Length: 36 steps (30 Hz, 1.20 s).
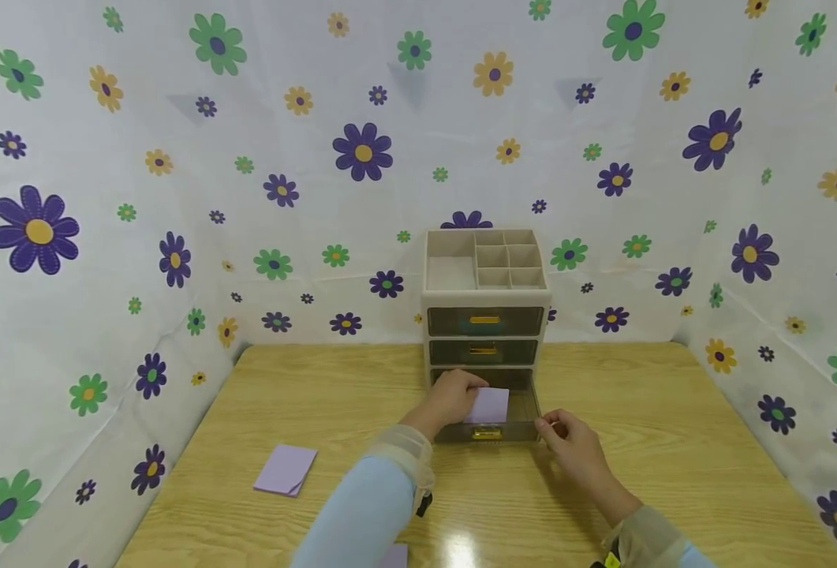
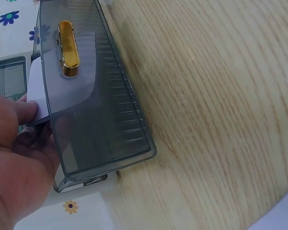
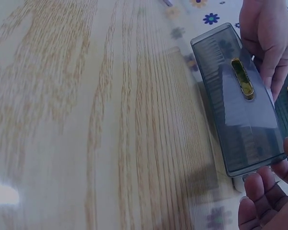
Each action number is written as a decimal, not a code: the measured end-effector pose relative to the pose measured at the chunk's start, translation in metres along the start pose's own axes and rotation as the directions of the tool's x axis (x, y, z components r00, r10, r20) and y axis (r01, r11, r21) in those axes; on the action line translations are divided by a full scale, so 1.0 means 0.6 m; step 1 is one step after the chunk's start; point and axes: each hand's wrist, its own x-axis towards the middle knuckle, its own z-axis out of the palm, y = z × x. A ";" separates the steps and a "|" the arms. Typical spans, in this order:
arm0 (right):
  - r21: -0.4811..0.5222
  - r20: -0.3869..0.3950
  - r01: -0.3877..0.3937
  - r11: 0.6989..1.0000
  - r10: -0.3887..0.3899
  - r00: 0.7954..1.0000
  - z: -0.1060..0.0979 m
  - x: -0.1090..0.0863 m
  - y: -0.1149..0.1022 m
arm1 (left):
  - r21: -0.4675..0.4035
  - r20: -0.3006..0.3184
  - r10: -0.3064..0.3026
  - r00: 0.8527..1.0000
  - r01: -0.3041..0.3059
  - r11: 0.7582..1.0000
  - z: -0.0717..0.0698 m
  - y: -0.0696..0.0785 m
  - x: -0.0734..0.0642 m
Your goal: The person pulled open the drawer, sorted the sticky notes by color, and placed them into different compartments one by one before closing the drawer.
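A desktop drawer organizer stands at the back of the table with its bottom drawer pulled out. My left hand reaches over the left side of that drawer and pinches lilac note paper inside it. Through the smoky clear front, the note paper shows behind the gold handle in the left wrist view. At the drawer's right front corner, my right hand holds the edge between thumb and fingers. In the right wrist view some fingers lie just beyond that corner.
Another lilac note stack, one corner curled, lies on the table to the left. A further lilac piece shows at the bottom edge, partly behind the left sleeve. Two upper drawers are closed. A flowered cloth surrounds the wooden table.
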 end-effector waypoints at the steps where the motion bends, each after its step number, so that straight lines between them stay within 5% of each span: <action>1: 0.003 0.002 0.001 1.000 -0.001 1.000 0.000 0.000 0.000 | -0.004 0.001 0.001 1.000 -0.001 1.000 0.001 -0.001 0.000; 13: 0.008 0.012 -0.015 1.000 0.015 1.000 0.002 -0.001 0.008 | 0.027 -0.007 0.049 0.999 -0.049 0.998 0.016 -0.014 0.001; 23: 0.022 0.012 -0.018 1.000 0.018 1.000 0.004 0.000 0.007 | 0.162 -0.086 -0.068 0.994 0.081 0.983 0.019 0.000 0.003; 36: 0.075 0.029 -0.027 0.997 0.025 0.999 0.003 0.000 0.012 | 0.306 -0.069 -0.112 0.991 0.128 0.943 0.029 0.004 0.010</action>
